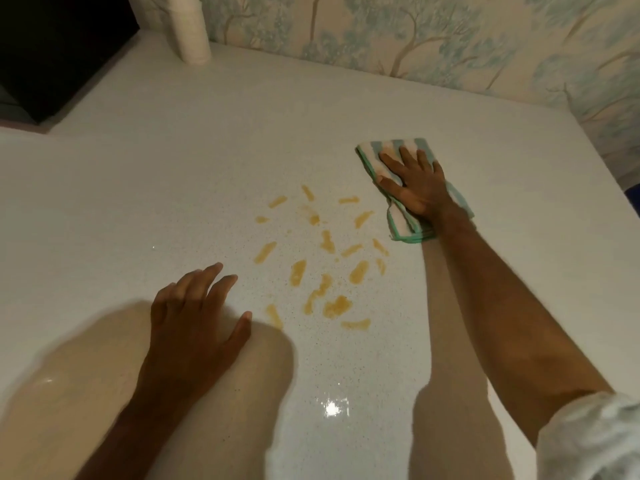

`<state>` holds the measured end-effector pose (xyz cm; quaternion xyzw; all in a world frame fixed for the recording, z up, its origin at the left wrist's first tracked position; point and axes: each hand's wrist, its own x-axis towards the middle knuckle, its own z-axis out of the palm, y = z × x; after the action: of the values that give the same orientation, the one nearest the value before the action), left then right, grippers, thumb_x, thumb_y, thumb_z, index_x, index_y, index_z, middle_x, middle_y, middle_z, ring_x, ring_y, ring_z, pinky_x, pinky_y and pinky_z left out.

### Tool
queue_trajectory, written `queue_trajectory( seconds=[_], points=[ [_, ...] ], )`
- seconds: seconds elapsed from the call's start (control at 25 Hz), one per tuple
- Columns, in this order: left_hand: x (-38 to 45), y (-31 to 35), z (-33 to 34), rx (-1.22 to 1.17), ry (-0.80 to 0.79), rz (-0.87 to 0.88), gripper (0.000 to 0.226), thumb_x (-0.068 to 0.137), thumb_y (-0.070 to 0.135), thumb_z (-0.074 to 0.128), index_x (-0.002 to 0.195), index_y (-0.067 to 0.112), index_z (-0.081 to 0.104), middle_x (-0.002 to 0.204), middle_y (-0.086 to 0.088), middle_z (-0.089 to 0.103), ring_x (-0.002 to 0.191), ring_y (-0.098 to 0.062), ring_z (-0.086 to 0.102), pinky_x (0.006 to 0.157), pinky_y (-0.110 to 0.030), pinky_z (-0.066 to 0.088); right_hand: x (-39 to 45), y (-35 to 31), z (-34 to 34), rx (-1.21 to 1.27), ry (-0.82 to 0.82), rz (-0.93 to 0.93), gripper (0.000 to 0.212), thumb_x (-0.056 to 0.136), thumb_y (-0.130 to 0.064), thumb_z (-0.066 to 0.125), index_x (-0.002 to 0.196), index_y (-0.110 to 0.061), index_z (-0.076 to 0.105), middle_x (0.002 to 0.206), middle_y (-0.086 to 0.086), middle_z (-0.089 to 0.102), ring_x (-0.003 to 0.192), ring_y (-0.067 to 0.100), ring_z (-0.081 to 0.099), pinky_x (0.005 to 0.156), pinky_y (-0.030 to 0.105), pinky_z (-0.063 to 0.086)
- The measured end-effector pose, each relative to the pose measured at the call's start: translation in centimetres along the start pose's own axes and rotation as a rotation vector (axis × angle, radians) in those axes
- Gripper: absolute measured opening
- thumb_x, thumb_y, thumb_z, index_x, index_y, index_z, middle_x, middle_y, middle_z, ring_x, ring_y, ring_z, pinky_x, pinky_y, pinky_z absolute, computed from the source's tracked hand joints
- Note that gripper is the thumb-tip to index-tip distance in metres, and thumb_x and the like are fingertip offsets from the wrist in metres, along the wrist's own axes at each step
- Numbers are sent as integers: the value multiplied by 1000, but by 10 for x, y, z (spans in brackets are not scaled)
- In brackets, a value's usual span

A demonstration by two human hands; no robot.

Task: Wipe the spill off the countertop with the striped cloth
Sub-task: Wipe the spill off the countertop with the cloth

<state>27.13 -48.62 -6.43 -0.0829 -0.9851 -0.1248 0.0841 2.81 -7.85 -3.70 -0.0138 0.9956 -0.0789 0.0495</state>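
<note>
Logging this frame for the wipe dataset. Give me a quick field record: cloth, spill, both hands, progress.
cloth: striped cloth, folded, flat on counter, right of spill
spill: orange streaks, scattered mid-counter, apart from cloth
right hand: right hand pressed flat on cloth, fingers spread
left hand: left hand open, empty, at the counter beside spill
progress: spill not yet wiped
other: white roll at back wall

Cloth under right hand: teal-and-white stripes. Spill left of it: amber streaks. Countertop: white, speckled.
</note>
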Motion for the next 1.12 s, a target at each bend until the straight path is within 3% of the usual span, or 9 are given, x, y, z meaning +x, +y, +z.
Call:
queue_trajectory(
  seconds=[0.12, 0.28, 0.44, 0.8, 1.12],
  points=[
    [3, 1, 0, 17, -4, -38, 64, 87, 57, 49, 139, 22, 56, 153, -5, 50, 140, -29, 44, 113, -53, 31, -5, -1, 2, 12, -34, -78, 63, 100, -70, 28, 160, -52, 17, 175, -3, 7, 161, 32, 0, 126, 59, -2],
    [-1, 2, 1, 21, 58, 34, 58, 92, 52, 49, 134, 13, 62, 148, -9, 55, 134, -31, 51, 109, -50, 34, -58, -24, 10, 58, -28, -58, 63, 101, -69, 25, 160, -51, 16, 175, -3, 5, 161, 29, -3, 126, 57, -6],
    [0, 3, -3, 56, -57, -33, 65, 93, 60, 37, 141, 18, 54, 155, -6, 47, 141, -30, 43, 114, -52, 33, -142, -58, 25, 64, -20, -13, 67, 99, -72, 18, 162, -48, 13, 175, -2, 4, 161, 28, -6, 126, 58, -7],
    [-7, 6, -9, 107, -90, -10, 62, 100, 55, 43, 147, 15, 48, 159, -10, 43, 144, -33, 42, 116, -56, 33, -332, -157, 71, 69, 99, 244, 69, 102, -69, 10, 164, -41, 1, 174, 0, -4, 160, 27, -14, 126, 56, -12],
    [-4, 6, -11, 114, -108, -21, 66, 98, 58, 35, 147, 16, 48, 159, -10, 43, 144, -32, 41, 116, -57, 33, -281, -156, 64, 62, 69, 277, 72, 100, -69, 8, 164, -39, 3, 175, 5, 0, 160, 34, -7, 124, 64, -7]
  ],
)
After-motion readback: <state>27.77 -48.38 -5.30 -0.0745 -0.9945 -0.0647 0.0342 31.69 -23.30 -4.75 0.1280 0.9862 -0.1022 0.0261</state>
